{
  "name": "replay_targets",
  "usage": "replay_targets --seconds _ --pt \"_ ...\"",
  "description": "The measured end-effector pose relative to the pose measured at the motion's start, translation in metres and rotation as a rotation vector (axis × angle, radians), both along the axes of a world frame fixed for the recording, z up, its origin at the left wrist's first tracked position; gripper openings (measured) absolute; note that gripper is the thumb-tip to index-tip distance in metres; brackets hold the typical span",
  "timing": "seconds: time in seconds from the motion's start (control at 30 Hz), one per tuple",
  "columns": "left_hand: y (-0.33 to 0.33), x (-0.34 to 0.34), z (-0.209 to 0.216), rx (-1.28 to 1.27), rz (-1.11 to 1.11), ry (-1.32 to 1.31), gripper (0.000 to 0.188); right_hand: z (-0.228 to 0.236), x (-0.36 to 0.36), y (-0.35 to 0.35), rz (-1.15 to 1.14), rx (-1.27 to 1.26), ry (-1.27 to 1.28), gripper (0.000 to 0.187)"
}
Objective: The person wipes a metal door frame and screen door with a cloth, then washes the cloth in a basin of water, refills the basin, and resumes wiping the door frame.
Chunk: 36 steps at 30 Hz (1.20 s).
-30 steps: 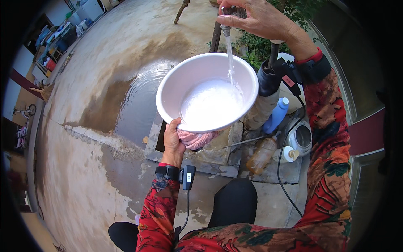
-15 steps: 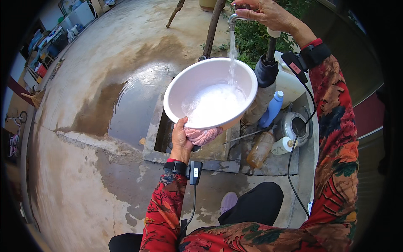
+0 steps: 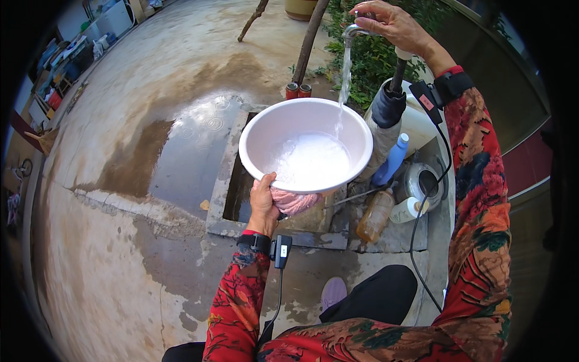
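Note:
My left hand grips the near rim of a white plastic basin, thumb over the edge. A pink cloth is bunched beside that hand, against the basin's underside. The basin is tilted toward me above a stone-edged drain and holds frothy water. A stream runs into it from a metal tap. Up at the tap, my right hand has its fingers closed around the handle on top, which is partly hidden by them.
A concrete drain pit lies below the basin. At its right stand a blue bottle, an amber bottle, a white bottle and a metal kettle. Two red cans sit by a wooden post. A puddle spreads left.
The basin and my left hand sit slightly lower in view, and the tap with my right hand appears a little further right. Water keeps running; both grips are unchanged.

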<state>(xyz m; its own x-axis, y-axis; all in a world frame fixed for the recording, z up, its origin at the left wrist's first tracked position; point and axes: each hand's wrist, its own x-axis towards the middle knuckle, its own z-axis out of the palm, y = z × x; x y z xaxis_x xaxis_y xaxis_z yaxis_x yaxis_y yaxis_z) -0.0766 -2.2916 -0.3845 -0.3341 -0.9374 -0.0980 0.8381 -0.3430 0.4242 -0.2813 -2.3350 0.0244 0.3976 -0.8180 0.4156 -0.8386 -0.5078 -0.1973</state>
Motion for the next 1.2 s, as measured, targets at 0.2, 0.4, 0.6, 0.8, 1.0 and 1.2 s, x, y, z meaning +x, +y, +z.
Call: replay_targets --seconds 0.2,0.4,0.6,0.8,1.0,1.2 --pt "-0.005 -0.002 0.004 0.013 -0.017 0.044 0.055 -0.002 0.0 -0.001 0.053 0.059 -0.095 0.02" --pt "-0.008 0.004 0.007 -0.002 -0.016 0.124 0.055 0.002 0.012 0.004 -0.019 0.005 -0.033 0.022" --pt "-0.009 0.004 0.005 0.008 -0.009 0.118 0.055 0.004 0.013 0.006 -0.05 -0.045 0.028 0.022" --pt "-0.007 0.002 0.002 0.007 -0.032 0.144 0.057 0.003 0.006 -0.003 0.011 0.04 -0.108 0.023" --pt "-0.005 0.006 -0.004 0.05 -0.046 0.147 0.056 0.006 0.011 -0.001 -0.005 0.014 -0.066 0.022" --pt "-0.007 0.011 -0.002 0.056 -0.053 0.135 0.056 0.008 0.018 -0.004 0.016 0.03 -0.095 0.023"
